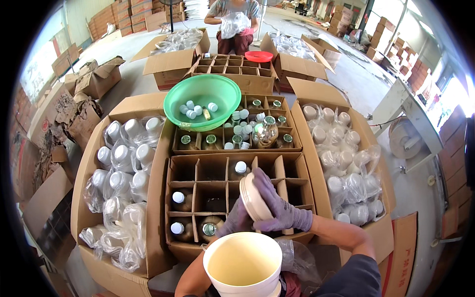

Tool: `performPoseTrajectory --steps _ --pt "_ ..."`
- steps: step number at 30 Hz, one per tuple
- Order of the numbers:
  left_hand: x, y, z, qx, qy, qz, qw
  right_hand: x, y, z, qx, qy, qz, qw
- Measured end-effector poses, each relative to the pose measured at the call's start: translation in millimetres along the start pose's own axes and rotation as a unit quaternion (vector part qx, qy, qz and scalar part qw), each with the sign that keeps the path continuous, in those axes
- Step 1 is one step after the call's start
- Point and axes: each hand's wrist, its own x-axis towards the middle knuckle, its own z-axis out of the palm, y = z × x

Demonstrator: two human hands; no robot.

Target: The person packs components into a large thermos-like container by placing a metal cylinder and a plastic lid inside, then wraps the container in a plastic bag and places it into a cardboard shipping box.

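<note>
My gloved right hand [282, 205] is closed round a cream, ridged round lid [255, 198], tilted on its edge. Against the lid's lower left side is my gloved left hand [235, 220], its fingers partly hidden. Below both hands, close to me, stands a cream bucket [242, 260] with nothing visible inside. Under the hands is a divided cardboard box [227, 161] with several glass bottles in its cells. Some wear white caps, such as the bottle cap [241, 167] at the back; one uncapped bottle [209, 229] is near my left hand.
A green basin [173, 106] with white caps sits on a second divided box [297, 136] of bottles and loose caps. Cartons of plastic-wrapped white containers stand left [161, 198] and right [309, 163]. Across from me, a person [235, 15] holds a clear bag near a red basin [259, 56].
</note>
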Motion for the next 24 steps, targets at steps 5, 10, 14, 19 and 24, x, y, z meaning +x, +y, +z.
performPoseTrajectory --steps 5,10,14,19,24 --pt "8.1 -17.8 -0.8 -0.283 -0.050 -0.103 0.952 -6.2 -2.3 -20.9 -0.132 -0.155 -0.094 0.975" --pt "-1.2 3.8 6.3 -0.291 -0.015 -0.004 0.957 22.6 -14.3 -47.9 -0.146 -0.192 -0.145 0.960" --pt "-8.8 29.4 17.3 0.396 0.139 0.209 0.883 -0.7 -16.8 -33.3 0.293 -0.008 0.235 0.927" --pt "-15.0 16.5 25.1 0.554 0.176 -0.003 0.813 -35.4 -1.1 -4.0 0.522 -0.008 0.317 0.792" --pt "-21.4 -11.4 1.9 0.514 0.026 0.071 0.855 -35.4 -3.3 10.7 0.398 -0.015 0.238 0.886"
